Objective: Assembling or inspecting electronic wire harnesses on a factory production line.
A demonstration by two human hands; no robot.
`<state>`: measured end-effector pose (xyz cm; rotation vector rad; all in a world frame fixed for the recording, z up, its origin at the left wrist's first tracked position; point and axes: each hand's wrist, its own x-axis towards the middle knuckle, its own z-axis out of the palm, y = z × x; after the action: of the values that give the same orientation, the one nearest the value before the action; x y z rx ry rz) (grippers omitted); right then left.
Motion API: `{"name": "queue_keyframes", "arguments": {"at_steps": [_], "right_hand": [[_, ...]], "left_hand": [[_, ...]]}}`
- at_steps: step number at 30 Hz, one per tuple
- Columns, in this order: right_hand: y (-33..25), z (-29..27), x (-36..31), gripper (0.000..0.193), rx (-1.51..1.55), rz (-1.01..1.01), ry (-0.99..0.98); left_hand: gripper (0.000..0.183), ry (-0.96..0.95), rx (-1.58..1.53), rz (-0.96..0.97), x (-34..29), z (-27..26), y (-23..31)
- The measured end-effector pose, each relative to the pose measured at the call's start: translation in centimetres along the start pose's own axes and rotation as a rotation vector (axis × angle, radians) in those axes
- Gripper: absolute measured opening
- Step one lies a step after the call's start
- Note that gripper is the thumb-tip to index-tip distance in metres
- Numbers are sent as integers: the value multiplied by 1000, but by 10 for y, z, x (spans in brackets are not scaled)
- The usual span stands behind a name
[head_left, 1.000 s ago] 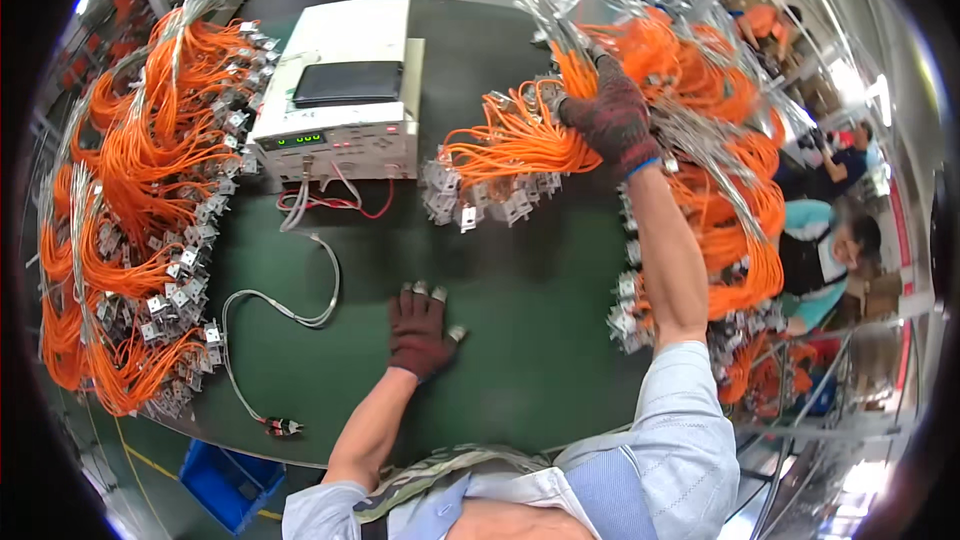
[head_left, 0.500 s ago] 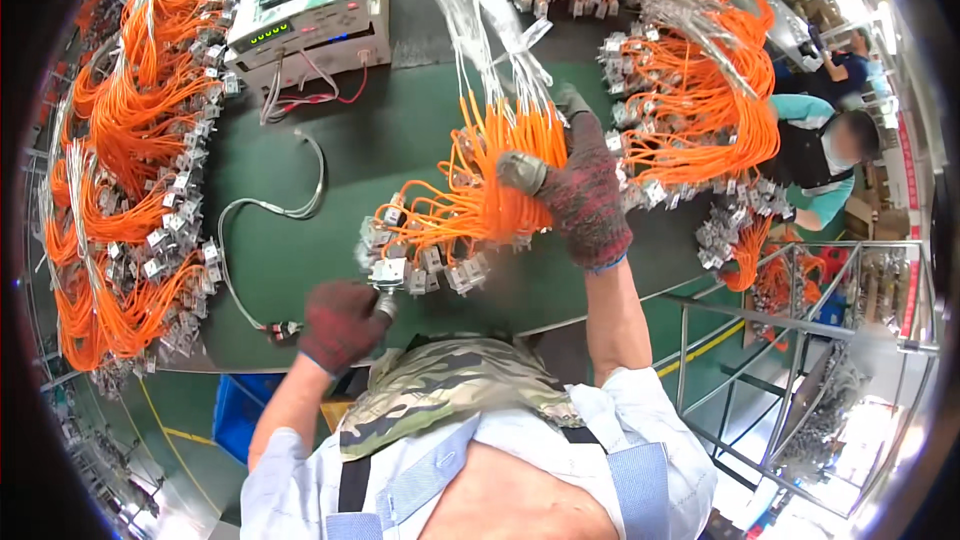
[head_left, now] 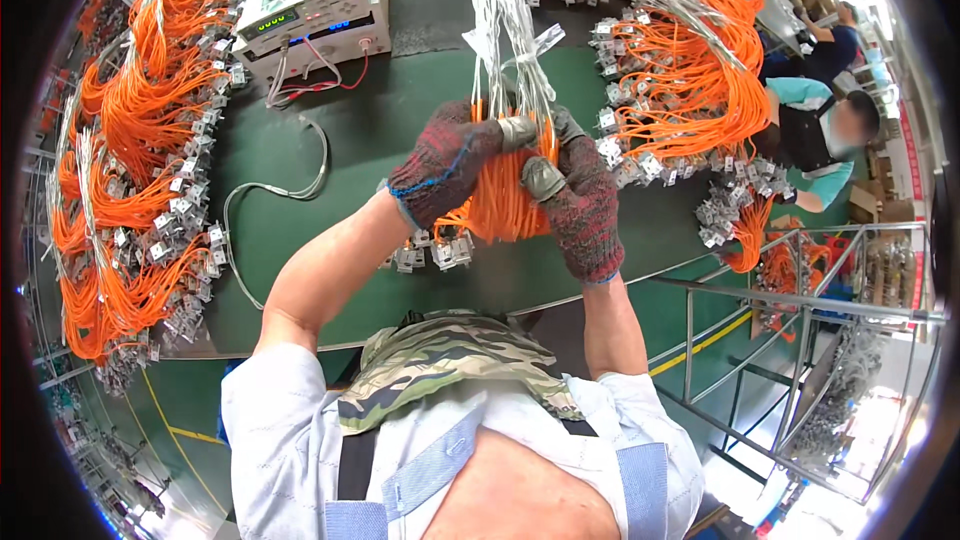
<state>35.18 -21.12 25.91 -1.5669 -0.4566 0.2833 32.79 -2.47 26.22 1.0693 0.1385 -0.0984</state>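
Both hands wear dark knitted gloves with grey fingertips. My left hand (head_left: 455,155) and my right hand (head_left: 580,195) close from either side around a bundle of orange cables (head_left: 508,195) over the green table (head_left: 370,270). White wires (head_left: 497,30) run from the top of the bundle toward the far edge, with a clear plastic tag among them. Small metal connectors (head_left: 440,250) hang at the near end, partly covered by my left hand and wrist. Some fingers are hidden behind the cables.
Orange cable bundles line the left (head_left: 150,160) and right (head_left: 690,110) sides of the table. A white bench instrument (head_left: 310,20) with lit displays stands at the back left. A grey lead (head_left: 300,192) curls on the table. At the right are a metal-framed rack (head_left: 800,310) and a co-worker (head_left: 810,140).
My left hand has left a connector at the near edge and moved up and right onto the cable bundle. The right hand still grips the bundle, whose white wires now point straighter away.
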Motion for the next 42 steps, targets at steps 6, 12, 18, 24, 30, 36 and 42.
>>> {"name": "queue_keyframes", "arguments": {"at_steps": [6, 12, 18, 24, 30, 36, 42], "right_hand": [[4, -21, -13, 62, -44, 7, 67], [-2, -26, 9, 59, -190, -31, 141], [-3, -25, 57, 32, 290, 185, -312], [-20, -27, 43, 29, 346, 235, -291], [-9, -44, 52, 30, 529, 227, -185], [14, -45, 48, 30, 776, 256, -152], [15, -38, 32, 39, 952, 273, -206]], "left_hand": [[43, -31, -45, -36, -8, 8, -5], [43, 27, -97, -32, -18, 15, -2], [43, -35, 113, -64, -26, 13, 2], [43, 16, 100, -24, -50, 14, 7], [48, 8, -23, -117, -70, -4, 22], [58, 30, -175, -68, -62, -6, 21], [59, -7, -212, -7, -59, -8, 8]]}}
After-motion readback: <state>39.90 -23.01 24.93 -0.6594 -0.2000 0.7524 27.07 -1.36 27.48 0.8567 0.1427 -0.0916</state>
